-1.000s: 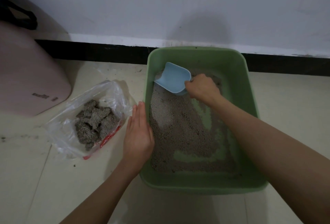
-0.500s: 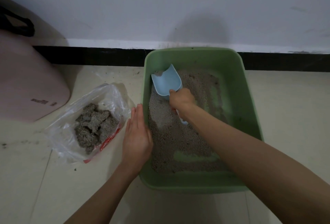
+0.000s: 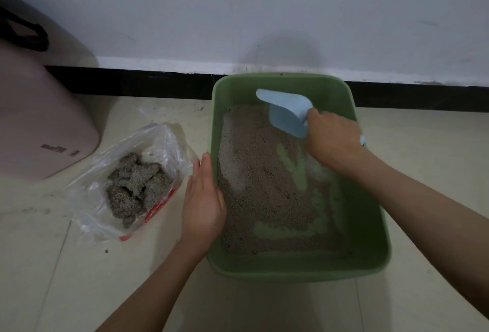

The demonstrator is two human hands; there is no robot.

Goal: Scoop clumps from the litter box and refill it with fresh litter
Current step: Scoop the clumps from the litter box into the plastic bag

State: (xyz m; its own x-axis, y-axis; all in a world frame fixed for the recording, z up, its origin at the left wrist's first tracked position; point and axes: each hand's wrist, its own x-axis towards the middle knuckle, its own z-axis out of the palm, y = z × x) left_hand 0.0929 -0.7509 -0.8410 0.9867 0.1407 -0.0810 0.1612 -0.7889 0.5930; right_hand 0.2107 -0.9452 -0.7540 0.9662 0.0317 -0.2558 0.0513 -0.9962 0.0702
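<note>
Kneeling-view figure of a green litter box (image 3: 370,226) standing on a pale tiled floor (image 3: 79,278), its far end close to the black skirting board (image 3: 158,85) at the foot of a white wall (image 3: 238,14). Grey-brown litter (image 3: 259,181) covers most of the box bottom, thinned so that bare green patches show toward the right side and the near end. Right hand (image 3: 332,138), at the far right part of the box: its grip is closed around the handle of a light blue scoop (image 3: 287,112), fingers curled over it, with the handle's end showing past the hand at the box's right rim. The scoop's blade is tilted, its lower edge at the litter surface near the far end; whether it carries any litter cannot be told. Left hand (image 3: 203,199): its grip is wide, fingers straight and together, the palm laid against the outside of the box's left wall at the rim. Left of the box, near it on the floor, a clear plastic bag (image 3: 119,162) with red print lies open and holds a heap of grey clumps (image 3: 135,188). Farther left, a pink container (image 3: 39,120) stands at the frame's edge, a black strap (image 3: 26,35) visible above it.
</note>
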